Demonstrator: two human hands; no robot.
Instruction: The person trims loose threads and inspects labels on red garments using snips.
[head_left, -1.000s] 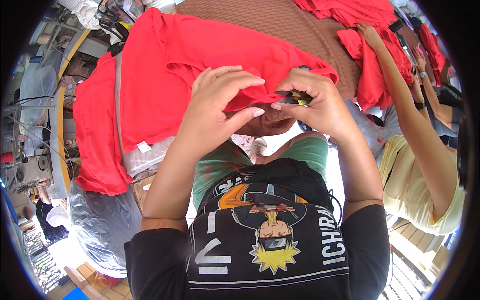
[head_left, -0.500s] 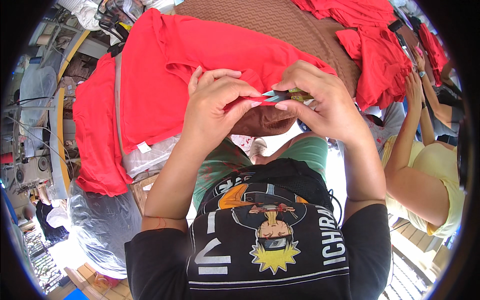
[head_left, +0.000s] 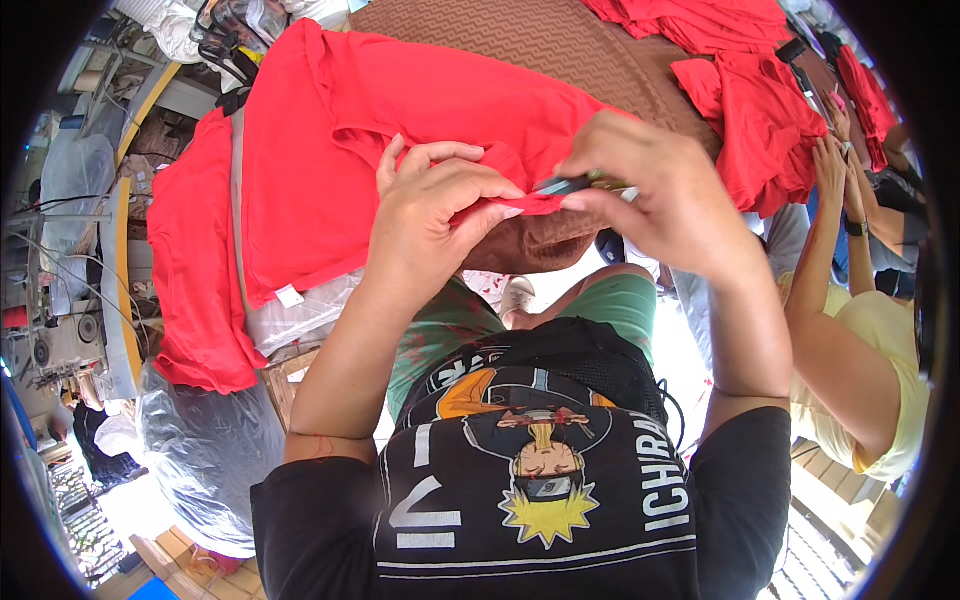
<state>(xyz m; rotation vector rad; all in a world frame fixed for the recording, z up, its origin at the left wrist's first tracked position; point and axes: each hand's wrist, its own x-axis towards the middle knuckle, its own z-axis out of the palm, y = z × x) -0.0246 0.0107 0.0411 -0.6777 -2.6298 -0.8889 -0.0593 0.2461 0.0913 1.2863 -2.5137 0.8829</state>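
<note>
A large red garment point(head_left: 390, 90) lies spread before me and droops over the near side. My left hand point(head_left: 425, 205) pinches its edge between thumb and fingertips, the other fingers raised. Small dark-bladed thread snips point(head_left: 565, 185) are gripped in my right hand point(head_left: 665, 195), which is a little blurred. The blades sit just above the narrow strip of red fabric between my two hands. Whether they touch the cloth, I cannot tell. Part of the snips' handle is covered by my right fingers.
Brown patterned cloth point(head_left: 500, 30) covers the table. More red garments point(head_left: 765, 125) lie at the right, where a co-worker's arms point(head_left: 830, 190) reach in. A sewing machine point(head_left: 75, 340) stands at the left, near a clear plastic-wrapped bundle point(head_left: 200, 450).
My right hand has shifted slightly up and right, tilting the snips away from the fabric edge. My left hand keeps its place. The co-worker's arms have moved a little.
</note>
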